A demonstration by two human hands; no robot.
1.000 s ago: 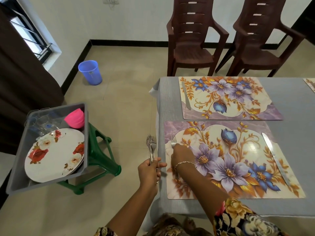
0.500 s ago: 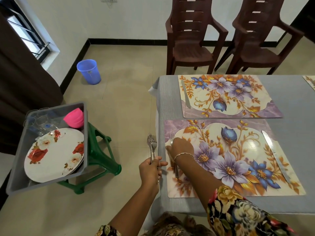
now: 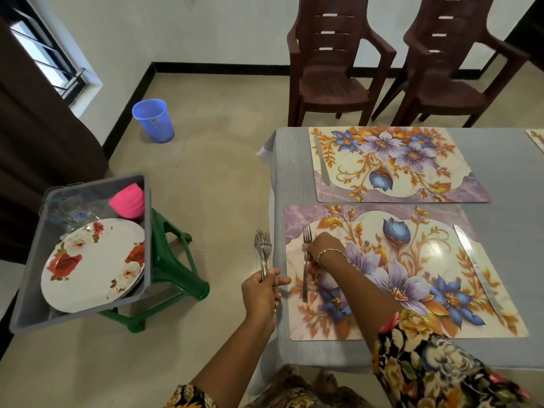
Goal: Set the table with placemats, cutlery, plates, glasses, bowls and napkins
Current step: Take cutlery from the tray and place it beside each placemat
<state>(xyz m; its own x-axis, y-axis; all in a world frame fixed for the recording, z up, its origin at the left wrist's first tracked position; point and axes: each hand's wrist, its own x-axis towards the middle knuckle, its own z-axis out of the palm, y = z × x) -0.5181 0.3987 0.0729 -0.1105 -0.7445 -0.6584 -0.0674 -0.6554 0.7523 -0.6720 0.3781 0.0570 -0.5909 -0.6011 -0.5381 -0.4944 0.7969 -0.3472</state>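
Two floral placemats lie on the grey table (image 3: pixel 500 219): a near placemat (image 3: pixel 412 275) and a far placemat (image 3: pixel 391 163). A fork (image 3: pixel 306 260) lies along the near placemat's left side, tines pointing away from me. My right hand (image 3: pixel 323 251) rests over its handle, fingers curled on it. Just off the table's left edge, my left hand (image 3: pixel 262 293) grips a bunch of forks (image 3: pixel 263 250) upright. A knife (image 3: pixel 477 269) lies on the near placemat's right side, and another knife (image 3: pixel 321 161) on the far placemat's left side.
A grey tub (image 3: pixel 29 290) on a green stool (image 3: pixel 173 269) at my left holds floral plates (image 3: pixel 91 263), pink bowls (image 3: pixel 129 200) and clear glasses (image 3: pixel 70 207). Two brown plastic chairs (image 3: pixel 332 69) stand beyond the table. A blue bucket (image 3: pixel 153 120) sits on the floor.
The fork now lies flat on the near placemat with more of its handle showing. My right hand has shifted slightly right. My left hand has kept its forks steady.
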